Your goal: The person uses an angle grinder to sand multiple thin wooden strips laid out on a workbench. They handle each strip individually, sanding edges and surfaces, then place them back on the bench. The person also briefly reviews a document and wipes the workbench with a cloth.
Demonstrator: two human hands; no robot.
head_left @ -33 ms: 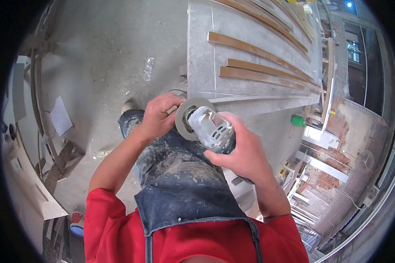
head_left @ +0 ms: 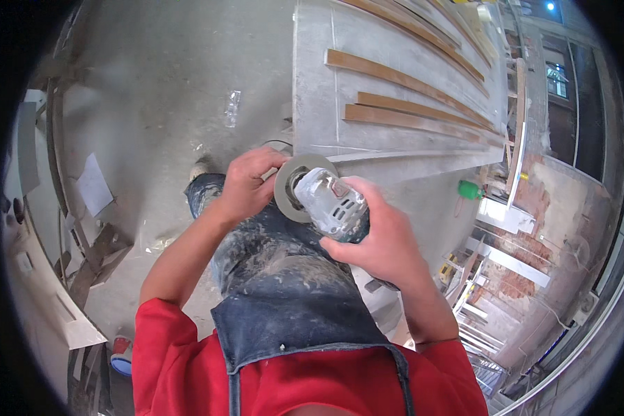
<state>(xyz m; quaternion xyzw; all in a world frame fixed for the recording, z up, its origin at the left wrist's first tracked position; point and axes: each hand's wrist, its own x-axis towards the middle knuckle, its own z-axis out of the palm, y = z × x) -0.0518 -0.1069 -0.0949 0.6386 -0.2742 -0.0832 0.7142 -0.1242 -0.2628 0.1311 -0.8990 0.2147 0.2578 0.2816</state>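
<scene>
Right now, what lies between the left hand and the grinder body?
In the head view, the round grey disc lies between the left hand and the grinder body, which the right hand grips.

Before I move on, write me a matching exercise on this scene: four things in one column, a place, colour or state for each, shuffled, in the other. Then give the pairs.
Things
1. right hand
2. left hand
3. brown strips
4. shirt

Places, colours, states
A. lying on a grey surface
B. red
C. at the rim of a round disc
D. gripping a power tool

Pairs: 1-D; 2-C; 3-A; 4-B
</scene>
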